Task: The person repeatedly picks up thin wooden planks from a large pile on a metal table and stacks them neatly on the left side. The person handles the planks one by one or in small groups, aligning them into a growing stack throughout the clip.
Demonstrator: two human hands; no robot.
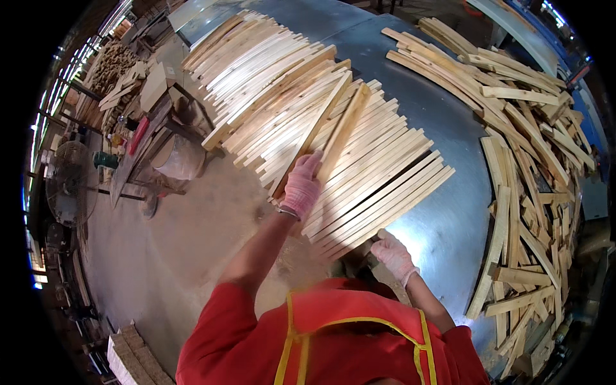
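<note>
My left hand (302,187), in a pinkish knit glove, is closed around the lower end of a wooden strip (346,128), which slants up and away over the row. Just left of it, another strip (314,131) lies askew across the others, close to my fingers. Beneath them spreads a long row of pale wooden strips (391,160), side by side on the metal table. My right hand (393,256), gloved too, is at the near table edge beside the ends of the nearest strips. Its fingers are curled in, and whatever they may hold is hidden.
The bluish metal table (443,212) reflects light. A jumbled heap of wood pieces (532,192) covers its right side. At left, a cluttered bench (144,144) and a standing fan (67,179) stand on the dusty floor. A block-shaped stack (138,356) sits at lower left.
</note>
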